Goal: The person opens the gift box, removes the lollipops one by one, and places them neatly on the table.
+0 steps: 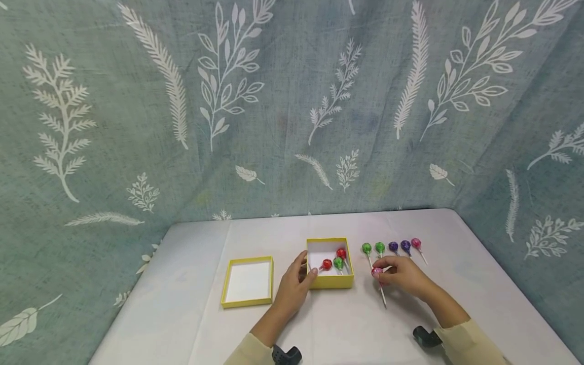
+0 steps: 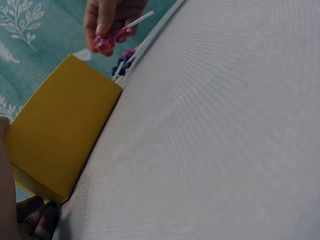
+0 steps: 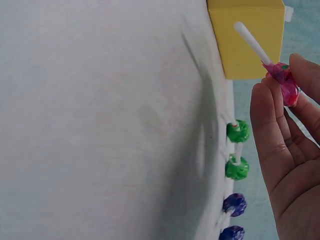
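Note:
My left hand (image 1: 291, 290) holds the left side of an open yellow box (image 1: 332, 282), thumb at its front corner and fingers along its side. Inside the box lie two red lollipops (image 1: 326, 264) and a green one (image 1: 338, 263). To the right of the box, my right hand (image 1: 403, 276) pinches a pink lollipop (image 3: 289, 90) by its wrapped head between thumb and fingers. Its white stick (image 1: 382, 296) points toward the table's front. In the right wrist view the lollipop is raised off the table.
Behind my right hand is a row of lollipops: two green (image 1: 379, 247), two dark blue (image 1: 405, 246) and one pink (image 1: 416, 243). A yellow-rimmed lid (image 1: 247, 304) with a white inside lies left of the box. White cloth (image 1: 333, 329) covers the table; a leaf-patterned curtain (image 1: 283, 111) hangs behind.

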